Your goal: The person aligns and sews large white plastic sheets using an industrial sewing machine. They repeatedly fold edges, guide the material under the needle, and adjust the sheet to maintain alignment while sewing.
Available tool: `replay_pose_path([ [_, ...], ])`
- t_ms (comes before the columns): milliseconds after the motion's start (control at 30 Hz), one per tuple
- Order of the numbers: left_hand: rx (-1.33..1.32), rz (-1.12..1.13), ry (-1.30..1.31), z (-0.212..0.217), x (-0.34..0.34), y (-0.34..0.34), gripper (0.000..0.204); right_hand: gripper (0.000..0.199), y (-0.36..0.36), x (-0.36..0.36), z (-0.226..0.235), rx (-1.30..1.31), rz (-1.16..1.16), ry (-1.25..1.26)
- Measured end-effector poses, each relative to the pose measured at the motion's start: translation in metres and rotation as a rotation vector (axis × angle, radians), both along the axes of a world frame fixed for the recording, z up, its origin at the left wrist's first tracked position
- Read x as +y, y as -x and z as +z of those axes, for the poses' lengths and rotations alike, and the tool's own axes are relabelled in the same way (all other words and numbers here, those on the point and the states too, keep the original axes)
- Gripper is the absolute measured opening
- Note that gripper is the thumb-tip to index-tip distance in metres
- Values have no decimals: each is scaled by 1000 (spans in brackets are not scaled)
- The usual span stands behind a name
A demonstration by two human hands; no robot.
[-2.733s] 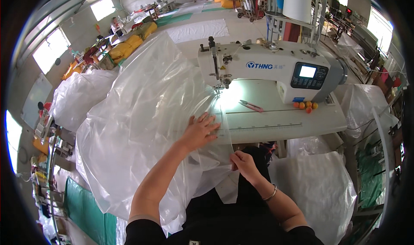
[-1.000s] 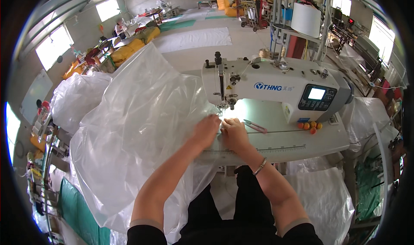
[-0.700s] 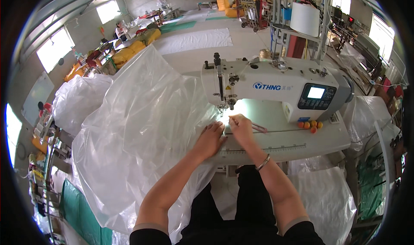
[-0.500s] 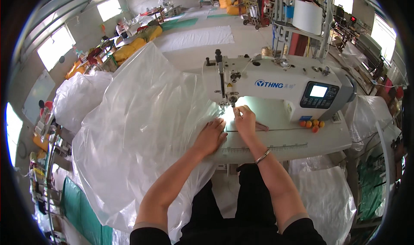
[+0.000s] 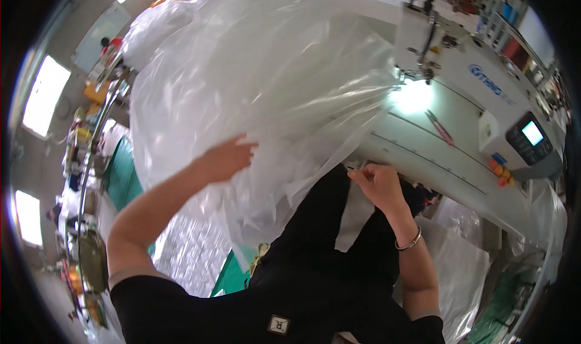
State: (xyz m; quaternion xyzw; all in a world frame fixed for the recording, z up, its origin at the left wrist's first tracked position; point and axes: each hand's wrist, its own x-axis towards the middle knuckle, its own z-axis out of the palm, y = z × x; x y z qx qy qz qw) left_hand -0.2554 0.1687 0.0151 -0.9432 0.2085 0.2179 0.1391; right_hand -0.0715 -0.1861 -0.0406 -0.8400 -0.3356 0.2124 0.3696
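Note:
A big sheet of clear plastic film (image 5: pixel 260 71) lies bunched over the left of the sewing table (image 5: pixel 417 147) and spills toward my lap. My left hand (image 5: pixel 230 158) is on or just above its near part, fingers spread. One gathered edge of the film runs up to the needle area of the white sewing machine (image 5: pixel 463 59), where the lamp glows. Near the table's front edge, above my lap, my right hand (image 5: pixel 380 185) is closed in a pinch. What it pinches is too small to make out. A slim pink-handled tool (image 5: pixel 440 128) lies on the table beside the needle area.
Several small orange and red balls (image 5: pixel 501 171) sit by the machine's control panel (image 5: pixel 529 139). More plastic film (image 5: pixel 451 271) hangs or lies at the lower right. On the left stand a metal rail (image 5: pixel 91 156) and green sheeting (image 5: pixel 124 174).
Both hands have left the needle area. The left has moved left over the film; the right has come down toward my lap. My view has turned left and down, and the pink-handled tool shows more fully.

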Motion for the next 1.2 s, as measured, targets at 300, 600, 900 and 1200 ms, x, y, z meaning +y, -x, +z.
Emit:
replay_pose_path([
  [300, -61, 47, -273, 73, 69, -49, 20, 84, 37, 73, -16, 162, 161, -413],
  [600, -98, 74, -17, 83, 44, -43, 18, 41, 94, 130, -72, 148, 194, -340],
  [900, -316, 240, 941, 54, -91, -116, 27, 20, 124, 70, -54, 796, 707, -375],
  [1200, -602, 46, 829, -33, -183, -249, 35, 25, 97, -1, -50, 485, 802, -255],
])
